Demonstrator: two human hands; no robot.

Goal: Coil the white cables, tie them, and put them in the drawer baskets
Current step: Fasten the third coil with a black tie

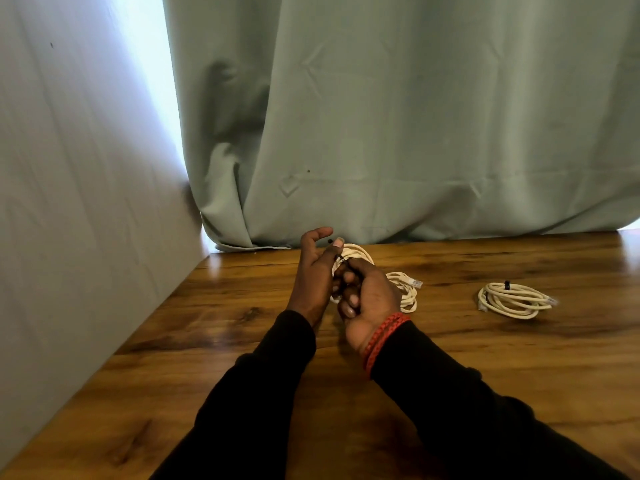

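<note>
Both my hands hold a coiled white cable (356, 252) just above the wooden table (242, 323). My left hand (313, 275) grips the coil's left side, thumb pressed on a thin black tie around it. My right hand (367, 303), with a red band at the wrist, closes on the coil's near side. A second white coil (407, 289) lies on the table right behind my right hand, its clear plug pointing right. Farther right rests a third coiled white cable (512, 299), bound with a black tie at its top. No drawer or basket is in view.
A pale green curtain (398, 116) hangs along the table's far edge. A light grey wall (76, 202) borders the table on the left. Bare wood shows in front of my arms and between the coils.
</note>
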